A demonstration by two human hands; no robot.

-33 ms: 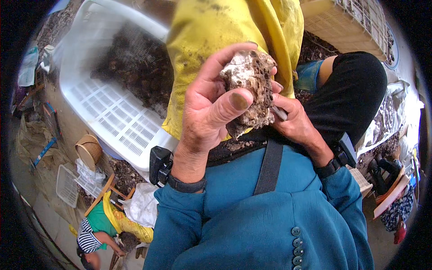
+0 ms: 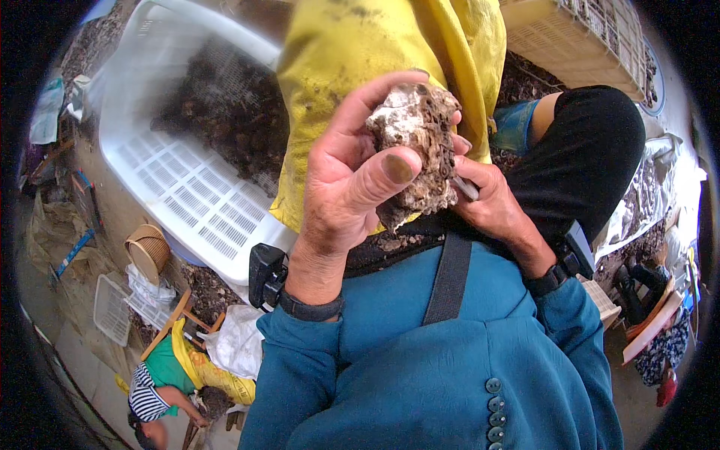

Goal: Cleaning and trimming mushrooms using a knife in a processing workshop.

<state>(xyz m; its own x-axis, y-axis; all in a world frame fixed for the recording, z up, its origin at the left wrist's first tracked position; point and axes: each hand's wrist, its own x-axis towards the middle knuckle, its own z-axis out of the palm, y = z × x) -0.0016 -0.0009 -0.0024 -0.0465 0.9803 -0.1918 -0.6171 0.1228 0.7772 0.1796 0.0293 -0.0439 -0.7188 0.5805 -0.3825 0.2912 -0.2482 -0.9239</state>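
The left hand (image 2: pixel 337 180) has its grip spread around a rough brown-and-white lump (image 2: pixel 424 142), thumb across the near face, above the lap and yellow cloth (image 2: pixel 337 67). The right hand's (image 2: pixel 491 206) grip is curled around a small grey tool (image 2: pixel 469 189), mostly hidden, by the lump's right edge. A white basket (image 2: pixel 217 214) lies leftward, leaving room between its rim and the lump.
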